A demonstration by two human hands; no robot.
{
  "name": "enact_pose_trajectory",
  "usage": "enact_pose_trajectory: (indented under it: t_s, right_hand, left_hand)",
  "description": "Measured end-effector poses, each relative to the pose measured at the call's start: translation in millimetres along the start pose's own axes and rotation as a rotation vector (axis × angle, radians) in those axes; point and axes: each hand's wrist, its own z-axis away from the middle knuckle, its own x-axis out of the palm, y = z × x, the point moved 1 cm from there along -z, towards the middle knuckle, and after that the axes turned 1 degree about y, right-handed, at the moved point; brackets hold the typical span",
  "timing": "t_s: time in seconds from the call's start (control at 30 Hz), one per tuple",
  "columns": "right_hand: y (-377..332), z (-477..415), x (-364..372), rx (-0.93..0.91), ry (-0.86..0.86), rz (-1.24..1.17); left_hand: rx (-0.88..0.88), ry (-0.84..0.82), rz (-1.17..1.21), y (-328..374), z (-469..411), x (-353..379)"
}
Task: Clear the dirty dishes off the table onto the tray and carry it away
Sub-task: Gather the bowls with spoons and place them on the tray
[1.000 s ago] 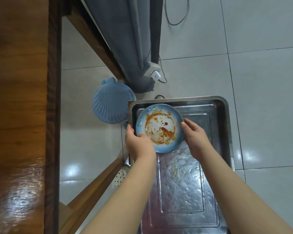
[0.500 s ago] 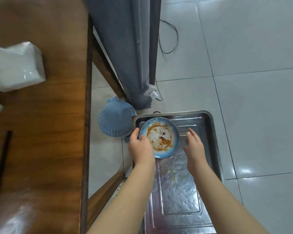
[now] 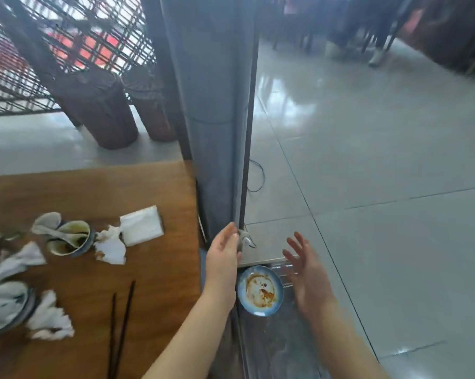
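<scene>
Blue, sauce-smeared plate [image 3: 259,291] sits in the tray [image 3: 274,348]; left hand [image 3: 222,259] and right hand [image 3: 310,277] flank it, fingers spread, empty.

Sauce-stained blue plate [image 3: 259,290] is set in a metal tray [image 3: 259,260]. Left hand [image 3: 222,259] and right hand [image 3: 307,273] are held either side of it, fingers extended. Chopsticks [image 3: 127,317] are laid on the wooden table [image 3: 94,192].
</scene>
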Motion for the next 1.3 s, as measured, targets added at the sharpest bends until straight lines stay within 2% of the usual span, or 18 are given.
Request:
enact_pose_trajectory:
  t_s: [0.1,0.27,0.53,0.83,0.97,1.13,1.3]
  right_hand:
    - [-37.0,34.9,20.5,-0.090,-0.008,-0.051]
    - [-78.6,73.1,65.3,-0.185,-0.074,-0.119]
    - [-87.2,114.9,122.0,-0.286,-0.193,-0.155]
    - [-76.0,139.0,150.8,-0.236,-0.312,-0.160]
    - [-75.5,156.6,151.2,-0.228,-0.401,-0.142]
    - [-57.6,182.1,163.8,-0.137,-0.492,-0.159]
    - [-22.1,234.7,215.3,-0.004,-0.609,-0.145]
  left_hand:
    - [0.105,-0.085,-0.024,52.1,26.9,-34.9]
    - [0.252,-0.125,0.007,115.1,52.9,-84.4]
    - [0.414,-0.103,-0.006,139.6,74.9,-159.0]
    - [0.449,0.082,0.141,147.9,103.9,-222.0]
    - [0.489,0.195,0.256,138.0,143.0,-244.7]
    - [0.500,0.393,0.355,103.0,213.2,-275.8]
    - [0.508,0.602,0.370,86.6,270.6,-338.0]
